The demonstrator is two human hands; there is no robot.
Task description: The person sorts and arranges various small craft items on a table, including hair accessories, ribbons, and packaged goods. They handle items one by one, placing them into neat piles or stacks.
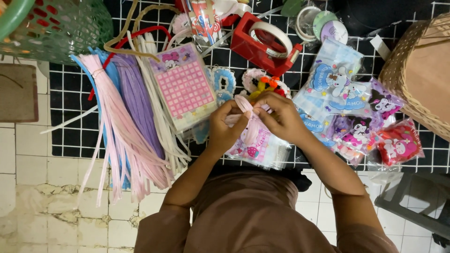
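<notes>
The pink stem [247, 115] sat right between the two hands, pinched at its top loop, with its lower part trailing down over a stack of clear bags [259, 149] on the mat [75, 107]. The left hand [226, 125] gripped it from the left, thumb and forefinger closed on the loop. The right hand [280, 116] met it from the other side, fingertips pressed to the same spot, so both hands grasped the stem and touched each other there.

Both forearms came up from the bottom of the view and angled inward, elbows apart, wrists close. The knuckles of the right hand faced up; the left hand was turned so its thumb lay on top.

Just beyond the hands lay a small fuzzy piece in yellow and orange [263, 84]. To the left, well apart, bundles of pink [119, 136], purple [137, 103] and white stems [161, 122] lay in a fan, with a pink sticker sheet [184, 86] over them. A red tape dispenser [262, 47] stood farther off, and cartoon packets [347, 107] lay near the right hand. A wicker basket [412, 93] sat at the right edge.
</notes>
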